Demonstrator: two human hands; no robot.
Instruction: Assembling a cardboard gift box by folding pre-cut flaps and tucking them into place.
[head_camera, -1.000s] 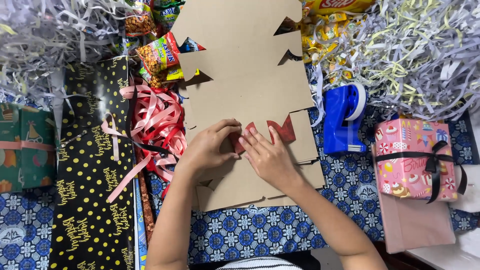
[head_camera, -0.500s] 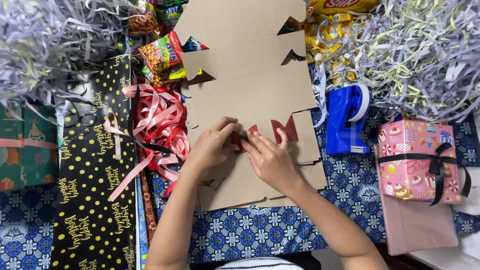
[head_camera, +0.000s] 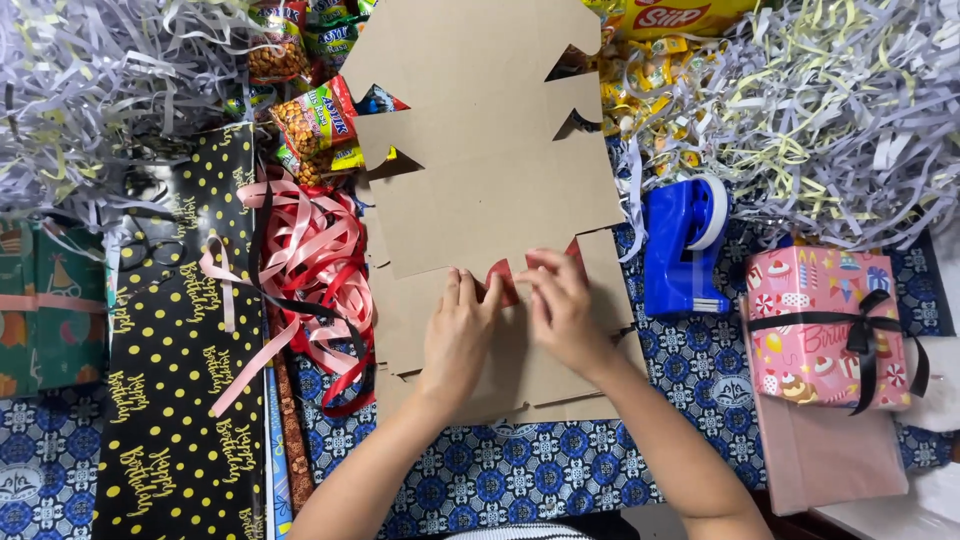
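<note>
A large flat brown cardboard box blank (head_camera: 480, 130) with notched flaps lies in the middle of the table. A stack of smaller cardboard sheets (head_camera: 400, 320) sits under its lower edge. My left hand (head_camera: 458, 338) rests flat on the lower cardboard, fingers straight and pointing away from me. My right hand (head_camera: 565, 315) is just beside it, its fingertips curled on the edge of a cardboard flap. A red piece (head_camera: 500, 282) shows between the two hands, in the gap under the flap, and is mostly hidden.
A tangle of pink and red ribbon (head_camera: 305, 270) lies left of the cardboard, beside black dotted wrapping paper (head_camera: 170, 380). A blue tape dispenser (head_camera: 685, 245) and a pink wrapped gift (head_camera: 825, 325) are on the right. Shredded paper (head_camera: 840, 110) and snack packets (head_camera: 315, 120) fill the far side.
My left hand has uncurled from the red piece and now lies flat on the cardboard. My right hand stays at the flap edge, shifted only slightly.
</note>
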